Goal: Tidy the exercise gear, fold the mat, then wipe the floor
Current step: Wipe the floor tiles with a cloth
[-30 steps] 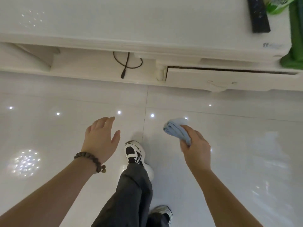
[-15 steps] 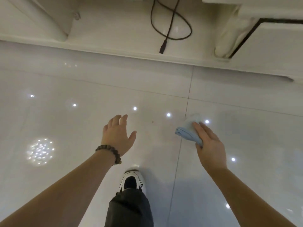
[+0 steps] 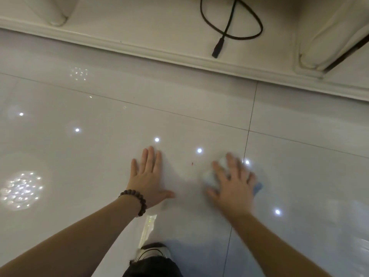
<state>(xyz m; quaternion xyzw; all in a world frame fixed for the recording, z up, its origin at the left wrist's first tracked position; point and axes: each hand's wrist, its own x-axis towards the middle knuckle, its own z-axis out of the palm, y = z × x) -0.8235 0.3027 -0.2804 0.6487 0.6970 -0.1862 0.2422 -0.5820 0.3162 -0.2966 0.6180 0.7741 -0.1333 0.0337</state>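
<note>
Both hands down on the floor [image 3: 79,156]

Left hand [image 3: 148,181] flat on the tile, fingers spread, nothing in it. Right hand [image 3: 232,183] splayed, pressing the blue cloth [image 3: 257,187] onto the tile.

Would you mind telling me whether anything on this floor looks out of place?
A small reddish speck lies on the tile between the left hand and the right hand. A loose black cable dangles under the cabinet.

The floor [image 3: 89,156] under my palms is glossy white tile, smooth enough to mirror the ceiling lights. My right hand [image 3: 232,185] presses soft pale-blue cloth [image 3: 258,187]. Dark matt wooden-looking beads [image 3: 135,200] ring my left wrist. Far off lies a matt black cable [image 3: 229,27].
</note>
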